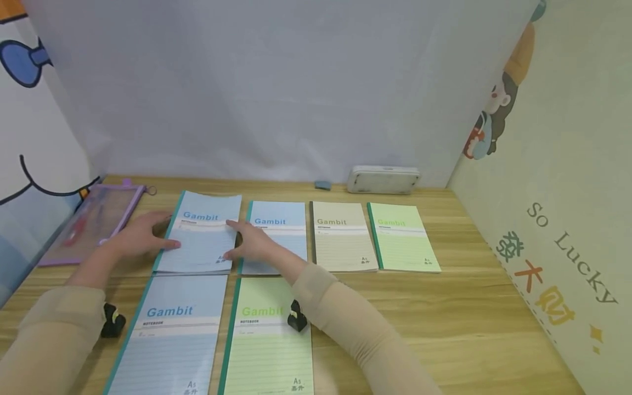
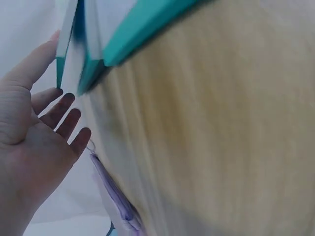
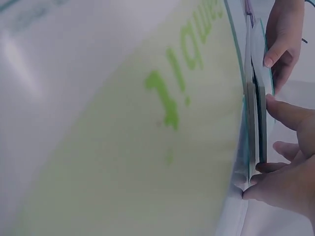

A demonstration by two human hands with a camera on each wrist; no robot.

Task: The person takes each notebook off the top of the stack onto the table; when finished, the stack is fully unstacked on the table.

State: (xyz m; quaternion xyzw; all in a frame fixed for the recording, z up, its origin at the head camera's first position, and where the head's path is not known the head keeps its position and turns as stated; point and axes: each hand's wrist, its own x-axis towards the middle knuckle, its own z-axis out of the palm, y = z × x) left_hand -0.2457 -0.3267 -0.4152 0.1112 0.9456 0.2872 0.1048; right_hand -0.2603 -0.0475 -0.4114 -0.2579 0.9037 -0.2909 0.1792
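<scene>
Both hands are at a blue Gambit notebook (image 1: 197, 249) with a teal spine, in the back left of the head view. My left hand (image 1: 140, 236) pinches its spine side, thumb on the cover; the left wrist view shows the spine (image 2: 60, 71) between thumb and fingers, with more teal spines beside it. My right hand (image 1: 254, 241) holds the opposite edge, a finger on the cover and the others along the page edges (image 3: 262, 128). The notebook overlaps another just below it. Partly behind the right forearm lies a second blue notebook (image 1: 283, 211).
Nearer me lie a blue notebook (image 1: 173, 351) and a green notebook (image 1: 269, 351). To the right are a beige notebook (image 1: 340, 247) and another green notebook (image 1: 407, 249). A purple zip pouch (image 1: 101, 219) lies far left; a white case (image 1: 382, 180) and small blue-grey block (image 1: 323, 185) sit by the wall.
</scene>
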